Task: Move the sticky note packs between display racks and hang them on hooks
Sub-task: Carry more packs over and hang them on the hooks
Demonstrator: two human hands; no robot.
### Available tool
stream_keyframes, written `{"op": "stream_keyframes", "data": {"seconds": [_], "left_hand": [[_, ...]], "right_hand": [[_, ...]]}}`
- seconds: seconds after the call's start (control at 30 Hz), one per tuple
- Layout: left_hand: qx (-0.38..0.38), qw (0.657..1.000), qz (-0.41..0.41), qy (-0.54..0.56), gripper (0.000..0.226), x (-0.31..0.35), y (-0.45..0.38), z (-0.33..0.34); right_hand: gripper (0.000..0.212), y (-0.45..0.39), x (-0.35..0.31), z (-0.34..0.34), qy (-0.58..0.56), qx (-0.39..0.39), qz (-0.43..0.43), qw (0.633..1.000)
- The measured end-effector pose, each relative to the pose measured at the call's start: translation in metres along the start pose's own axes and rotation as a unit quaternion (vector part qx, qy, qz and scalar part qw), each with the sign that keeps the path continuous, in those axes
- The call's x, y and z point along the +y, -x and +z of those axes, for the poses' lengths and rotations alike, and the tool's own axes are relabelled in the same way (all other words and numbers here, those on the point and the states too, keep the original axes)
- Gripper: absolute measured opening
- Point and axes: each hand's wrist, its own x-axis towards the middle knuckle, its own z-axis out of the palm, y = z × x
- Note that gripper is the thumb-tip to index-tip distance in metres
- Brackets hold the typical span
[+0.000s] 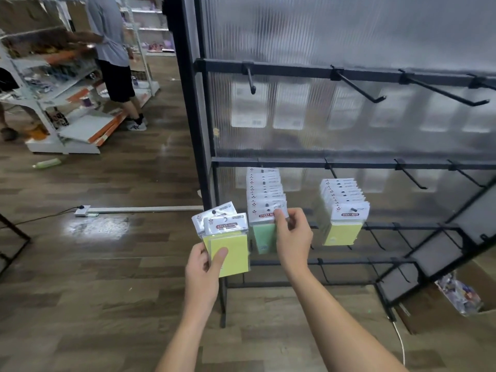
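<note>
Right now my left hand point(204, 267) grips two yellow sticky note packs in clear sleeves point(226, 237), just left of the black metal display rack point(268, 162). My right hand point(291, 237) pinches the front green sticky note pack point(264, 226) hanging on the rack's hook, beside a row of hanging yellow packs point(345, 213).

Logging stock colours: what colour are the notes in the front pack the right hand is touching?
Pale green notes in the front pack, white header card; head view.
</note>
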Motion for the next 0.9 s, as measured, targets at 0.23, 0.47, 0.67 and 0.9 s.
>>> {"op": "stream_keyframes", "data": {"seconds": [0.23, 0.47, 0.67, 0.9], "left_hand": [[-0.029, 1.0, -0.004, 0.009, 0.017, -0.004, -0.004, 0.004], [-0.057, 0.998, 0.001, -0.003, 0.016, -0.002, -0.004, 0.024], [-0.067, 0.998, 0.013, -0.005, 0.019, 0.005, 0.001, 0.06], [-0.077, 0.997, 0.007, 0.016, 0.022, -0.002, 0.018, 0.131]], "right_hand": [[0.036, -0.007, -0.006, 0.015, 0.003, 0.034, -0.003, 0.999], [0.036, -0.017, 0.002, 0.016, 0.062, 0.034, -0.015, 0.997], [0.016, -0.029, -0.003, -0.024, 0.011, 0.015, 0.004, 1.0], [0.015, -0.025, 0.013, -0.085, -0.067, -0.002, 0.057, 0.996]]}}
